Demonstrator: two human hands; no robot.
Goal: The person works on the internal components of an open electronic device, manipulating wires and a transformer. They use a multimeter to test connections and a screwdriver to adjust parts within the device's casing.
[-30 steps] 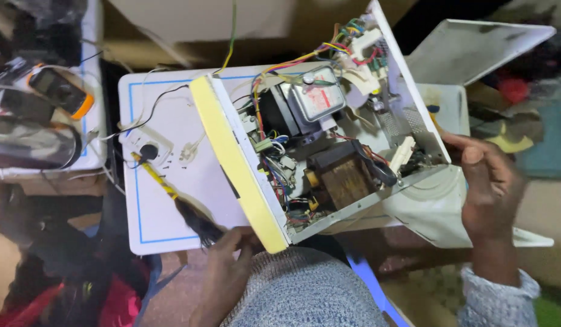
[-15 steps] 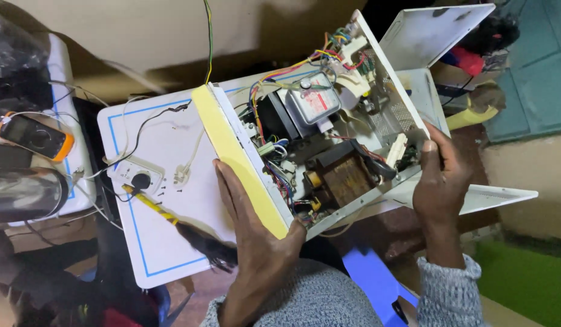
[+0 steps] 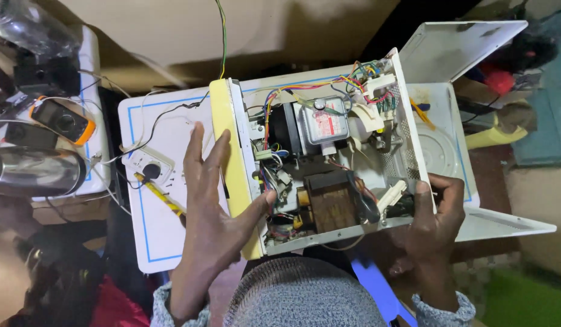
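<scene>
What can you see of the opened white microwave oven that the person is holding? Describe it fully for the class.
The opened white metal microwave oven lies on a white board with its outer cover off, exposing bundled coloured wires, a silver boxy component and a brown block-shaped component. A pale yellow front panel runs along its left edge. The left hand presses on that panel, thumb reaching inside; the right hand grips the right wall.

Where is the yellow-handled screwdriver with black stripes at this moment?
In the head view, the yellow-handled screwdriver with black stripes lies on the white board, just left of the left hand, below the small white socket.
</scene>
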